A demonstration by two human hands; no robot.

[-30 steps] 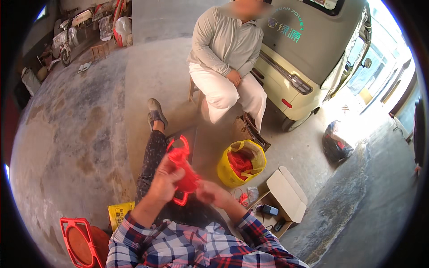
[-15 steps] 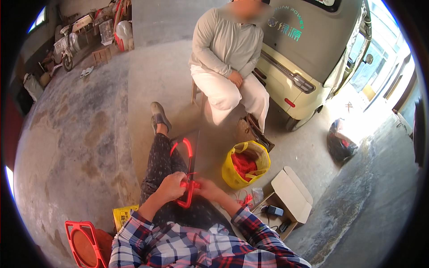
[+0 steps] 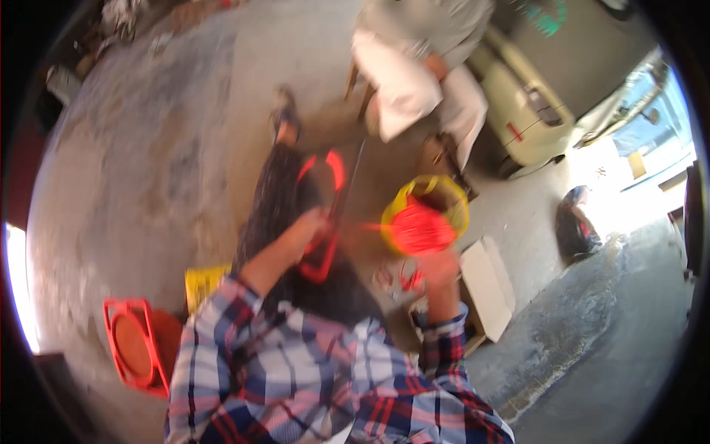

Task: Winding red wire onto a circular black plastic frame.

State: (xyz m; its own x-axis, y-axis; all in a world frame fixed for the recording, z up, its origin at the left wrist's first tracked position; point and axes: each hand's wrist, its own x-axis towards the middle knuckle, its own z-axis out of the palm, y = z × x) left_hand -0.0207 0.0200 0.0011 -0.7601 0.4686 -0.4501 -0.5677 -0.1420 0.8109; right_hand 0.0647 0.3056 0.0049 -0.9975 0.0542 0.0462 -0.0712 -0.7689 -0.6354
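Bare concrete floor (image 3: 181,159) spreads around us, sunlit toward the far right, and the worker sits low upon it. From where I stand, the left hand (image 3: 312,226) looks curled around one side of a red frame (image 3: 335,170), which lies over the dark trouser leg (image 3: 268,196); the thigh probably serves as a prop, sparing that hand some effort. The right hand (image 3: 441,268) is stretched out at the near edge of a yellow tub (image 3: 464,207), just below a mass of red strands (image 3: 423,228). Blur hides its fingertips, so I cannot tell whether they pinch the strands or merely touch them. A faint red streak points from the mass toward the frame. That tub stands on the right, likely so its contents are within arm's length. Beside it, nearer the worker, an open cardboard box (image 3: 488,288) has its lid folded back, perhaps for easy access. On the left, a yellow packet (image 3: 203,287) lies near the hip, with more red frames (image 3: 132,344) beyond it. Farther out, a seated person in pale trousers (image 3: 396,96) keeps clear of the work, beside a parked vehicle (image 3: 529,96).
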